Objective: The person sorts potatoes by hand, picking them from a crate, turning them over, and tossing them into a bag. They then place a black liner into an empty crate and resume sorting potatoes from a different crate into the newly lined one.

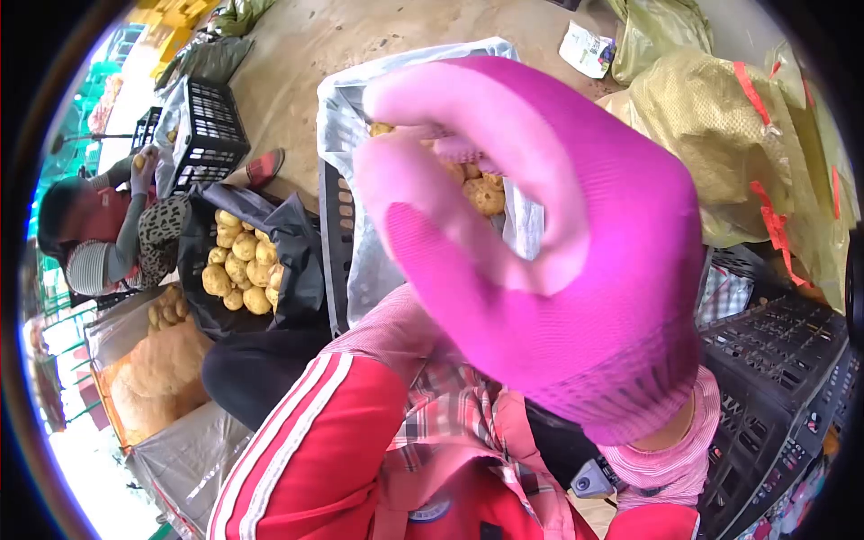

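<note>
Close to the camera, my right hand wears a pink and magenta glove. Its curved fingers point left, with a gap between them and the thumb side, and nothing shows in its grasp. My left forearm, in a striped pink sleeve, reaches up behind the glove; the fingers of my left hand are hidden. Beyond my hands stands a crate lined with whitish plastic. Potatoes inside it show through the gap in the glove.
A black-lined container of potatoes stands left of the crate. Farther left, a seated person is beside a black crate. At right are woven sacks with red ties and black crates. A white packet lies on the floor.
</note>
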`<state>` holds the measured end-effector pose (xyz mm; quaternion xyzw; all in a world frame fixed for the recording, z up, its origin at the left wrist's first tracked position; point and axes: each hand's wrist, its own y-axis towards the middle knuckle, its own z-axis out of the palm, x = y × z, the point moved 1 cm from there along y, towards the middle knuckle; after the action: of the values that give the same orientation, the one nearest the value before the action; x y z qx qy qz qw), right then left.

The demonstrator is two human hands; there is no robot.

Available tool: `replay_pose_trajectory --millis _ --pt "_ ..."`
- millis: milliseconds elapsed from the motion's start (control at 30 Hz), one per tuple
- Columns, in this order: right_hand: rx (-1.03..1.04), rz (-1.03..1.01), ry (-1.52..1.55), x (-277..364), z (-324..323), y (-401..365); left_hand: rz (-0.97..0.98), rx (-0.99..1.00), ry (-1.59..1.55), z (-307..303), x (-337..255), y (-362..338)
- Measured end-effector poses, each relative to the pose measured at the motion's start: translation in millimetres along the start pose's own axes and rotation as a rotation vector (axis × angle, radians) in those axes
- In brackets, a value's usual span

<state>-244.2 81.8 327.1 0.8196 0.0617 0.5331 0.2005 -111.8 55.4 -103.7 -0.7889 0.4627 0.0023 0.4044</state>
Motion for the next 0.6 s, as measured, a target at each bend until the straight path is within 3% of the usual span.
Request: replay_pose_trajectory --millis 200,333,367,500,567,600 --pt "0.027 -0.103 -0.087 4.6 15.0 4.6 0.045 -0.123 -0.459 -129.3 -8.8 -116.7" --pt "0.093 -0.01 -0.052 11.9 28.6 1.5 0.069 -0.255 -0.777 -197.3 -24.6 -232.9" --pt "0.125 0.001 -0.021 5.4 35.7 -0.4 0.225 -0.425 -0.907 -194.1 -17.8 -257.3" --pt "0.154 0.087 0.046 4.6 62.5 -6.7 0.232 -0.541 -1.163 -206.2 -36.3 -354.2" --pt "0.145 -0.102 -0.015 1.1 87.2 -16.3 0.224 -0.634 -1.416 -186.8 -47.8 -385.8" --pt "0.14 -0.195 -0.048 3.0 96.3 -19.0 0.328 -0.704 -1.54 -175.5 -50.0 -389.0"
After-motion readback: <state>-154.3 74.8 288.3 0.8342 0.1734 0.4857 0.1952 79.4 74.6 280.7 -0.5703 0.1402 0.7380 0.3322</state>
